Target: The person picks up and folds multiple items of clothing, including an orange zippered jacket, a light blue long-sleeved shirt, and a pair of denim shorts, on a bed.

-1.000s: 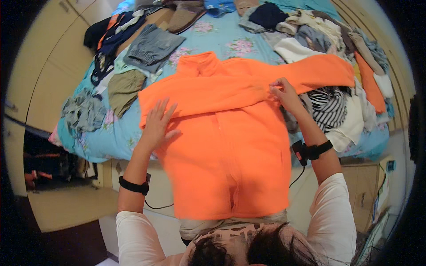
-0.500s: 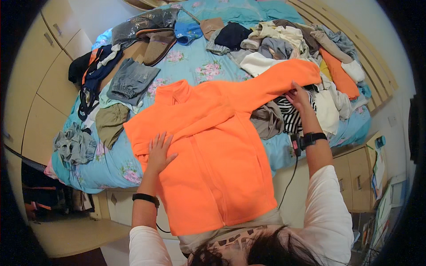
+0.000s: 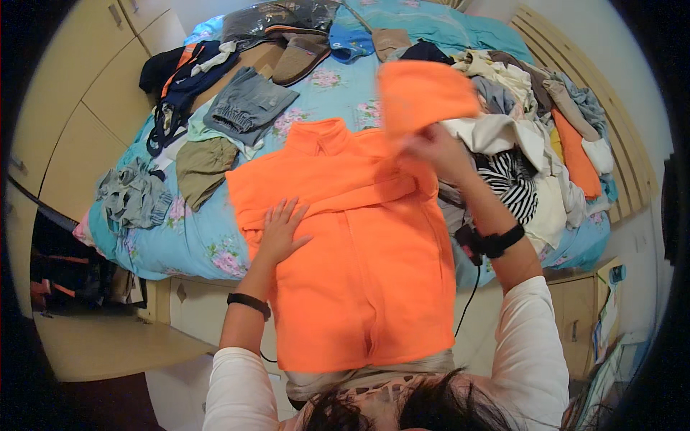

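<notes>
A bright orange zip-front fleece jacket lies front up across the bed's near edge, its collar pointing away from me. One sleeve is folded across the chest. My left hand rests flat on the jacket beside that sleeve, fingers spread. The other sleeve is lifted and bent in toward the collar, blurred by motion. My right hand is closed on this raised sleeve near the jacket's right shoulder; its fingertips are partly hidden by the cloth.
A big heap of clothes covers the bed's right side, a striped garment among it. Grey shorts, olive shorts and a light grey garment lie left. Brown slippers sit farther back. A cable hangs from my right wrist.
My right hand has lifted the right sleeve off the clothes heap and swung it leftward over the jacket. My left hand stays flat on the fleece. The view has shifted slightly.
</notes>
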Demonstrator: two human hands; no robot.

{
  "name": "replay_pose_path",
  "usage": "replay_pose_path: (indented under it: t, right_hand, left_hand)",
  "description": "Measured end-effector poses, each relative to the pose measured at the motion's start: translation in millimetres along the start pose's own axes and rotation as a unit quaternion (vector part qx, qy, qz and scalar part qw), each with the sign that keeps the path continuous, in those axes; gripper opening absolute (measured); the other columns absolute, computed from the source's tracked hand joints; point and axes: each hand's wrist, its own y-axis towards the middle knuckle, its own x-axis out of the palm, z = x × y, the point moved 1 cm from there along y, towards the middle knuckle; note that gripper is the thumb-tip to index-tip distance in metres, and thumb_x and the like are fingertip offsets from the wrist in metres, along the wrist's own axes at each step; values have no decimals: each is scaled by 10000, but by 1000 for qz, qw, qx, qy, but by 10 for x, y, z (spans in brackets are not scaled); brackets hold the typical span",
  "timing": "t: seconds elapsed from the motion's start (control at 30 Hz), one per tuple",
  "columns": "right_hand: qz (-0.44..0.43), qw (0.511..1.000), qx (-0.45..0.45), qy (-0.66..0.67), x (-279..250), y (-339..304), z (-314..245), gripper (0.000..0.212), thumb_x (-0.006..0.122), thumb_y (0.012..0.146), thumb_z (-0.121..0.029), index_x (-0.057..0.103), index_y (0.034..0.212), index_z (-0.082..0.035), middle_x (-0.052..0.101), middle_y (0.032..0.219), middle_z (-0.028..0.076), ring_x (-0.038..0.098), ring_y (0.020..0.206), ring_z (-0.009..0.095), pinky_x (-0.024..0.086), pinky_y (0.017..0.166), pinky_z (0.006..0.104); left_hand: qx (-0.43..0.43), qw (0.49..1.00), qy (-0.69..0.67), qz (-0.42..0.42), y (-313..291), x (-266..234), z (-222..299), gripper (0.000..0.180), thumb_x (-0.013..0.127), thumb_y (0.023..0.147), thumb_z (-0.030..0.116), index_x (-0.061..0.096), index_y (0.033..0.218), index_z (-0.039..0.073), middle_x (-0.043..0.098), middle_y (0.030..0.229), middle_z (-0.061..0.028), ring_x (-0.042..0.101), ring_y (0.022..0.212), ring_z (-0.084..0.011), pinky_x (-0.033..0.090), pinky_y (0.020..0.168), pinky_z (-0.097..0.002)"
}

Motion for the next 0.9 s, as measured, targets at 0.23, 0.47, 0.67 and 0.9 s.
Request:
replay_pose_path:
  t: [0.23, 0.47, 0.67, 0.9]
  right_hand:
    - [-185, 851, -222, -440, 997, -105, 524, 695, 569, 699, -400, 286, 1226, -47, 287, 1259, 164, 256, 1173, 329, 241, 930, 463]
    - [-142, 872, -241, -401, 735, -187, 842, 630, 623, 650, -285, 356, 1177, -65, 350, 1216, 136, 305, 1136, 320, 262, 925, 418]
    - [12, 861, -221, -458, 364, -153, 789, 546, 658, 596, -135, 433, 1087, -56, 468, 1033, 135, 443, 968, 300, 362, 823, 369]
    - [-53, 889, -190, -412, 521, -205, 915, 360, 616, 603, -55, 494, 943, -54, 495, 809, 113, 497, 766, 292, 409, 672, 346]
  left_hand:
    - [-3, 1000, 19, 24, -6, 47, -2, 624, 541, 688, 449, 338, 1219, 193, 275, 1286, -64, 227, 1191, -267, 160, 951, -462]
    - [39, 997, -56, 33, -44, -154, -13, 475, 538, 729, 347, 433, 1115, 91, 372, 1209, -112, 329, 1118, -296, 257, 909, -427]
    - [12, 987, 66, 145, 370, -849, -438, 313, 488, 689, 80, 501, 1001, 93, 500, 1010, -96, 467, 927, -243, 388, 751, -326]
    - [60, 920, 303, 242, 738, -663, -1061, 197, 477, 686, 83, 536, 873, 107, 498, 924, -93, 471, 867, -259, 389, 717, -359]
